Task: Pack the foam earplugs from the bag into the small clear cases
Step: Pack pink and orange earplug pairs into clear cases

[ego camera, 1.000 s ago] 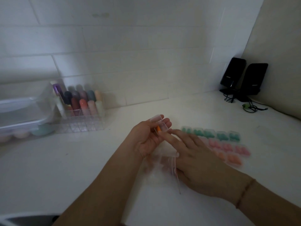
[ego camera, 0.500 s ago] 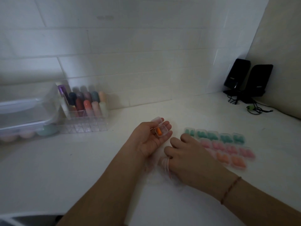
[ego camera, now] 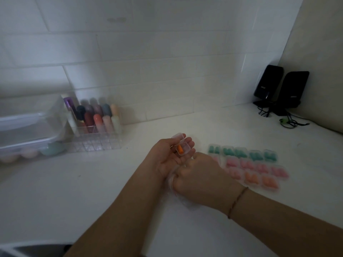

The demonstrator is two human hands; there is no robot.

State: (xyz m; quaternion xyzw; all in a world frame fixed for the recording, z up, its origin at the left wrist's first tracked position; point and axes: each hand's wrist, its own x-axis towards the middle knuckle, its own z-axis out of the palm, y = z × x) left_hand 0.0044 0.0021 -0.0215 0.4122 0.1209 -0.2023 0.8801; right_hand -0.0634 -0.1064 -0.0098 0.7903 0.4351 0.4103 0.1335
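My left hand (ego camera: pixel 167 156) lies palm up and holds a small clear case (ego camera: pixel 182 148) with its lid flipped open; one orange earplug (ego camera: pixel 179 148) sits inside it. My right hand (ego camera: pixel 198 175) is just below and right of it, fingers curled down into a crumpled clear plastic bag (ego camera: pixel 173 184) on the counter. What the right fingers hold inside the bag is hidden. To the right, filled cases lie in rows: green ones (ego camera: pixel 241 152) at the back, pink ones (ego camera: pixel 248 165) in the middle, orange ones (ego camera: pixel 259 179) in front.
A clear organiser (ego camera: pixel 96 130) with coloured tubes stands at the back left beside a clear lidded box (ego camera: pixel 27 134). Two black speakers (ego camera: pixel 280 88) with cables sit in the far right corner. White counter (ego camera: pixel 92 191) stretches towards me on the left.
My right hand has left the open case, dropped to the bag and curled its fingers into it. The left hand still holds the case with the orange earplug.
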